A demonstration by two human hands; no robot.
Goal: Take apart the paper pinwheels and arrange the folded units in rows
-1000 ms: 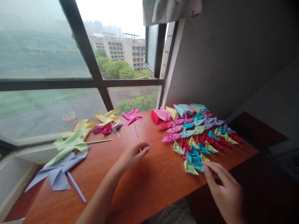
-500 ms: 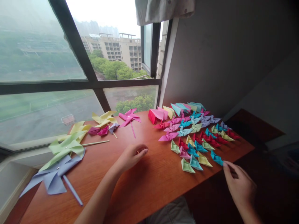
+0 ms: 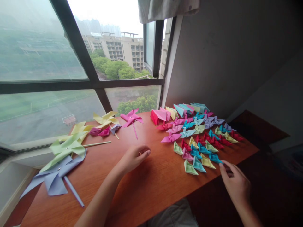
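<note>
My right hand pinches the near tip of a blue folded paper boat between thumb and fingers. That boat sits at the right end of the front rows, close beside a yellow paper boat and below a pale green one. On the bare middle of the wooden table rests my left hand, its fingers loosely curved and the thumb apart from them, holding nothing. Light green and turquoise paper boats lie between my two hands.
Behind the boats stand rows of folded paper birds and paper planes. Paper pinwheels on sticks, such as a lavender one and a pink one, lie at the left by the window. A grey wall rises behind.
My right hand has moved left and slightly up with the blue boat, bringing it closer to the other boats. My left hand has stayed in place.
</note>
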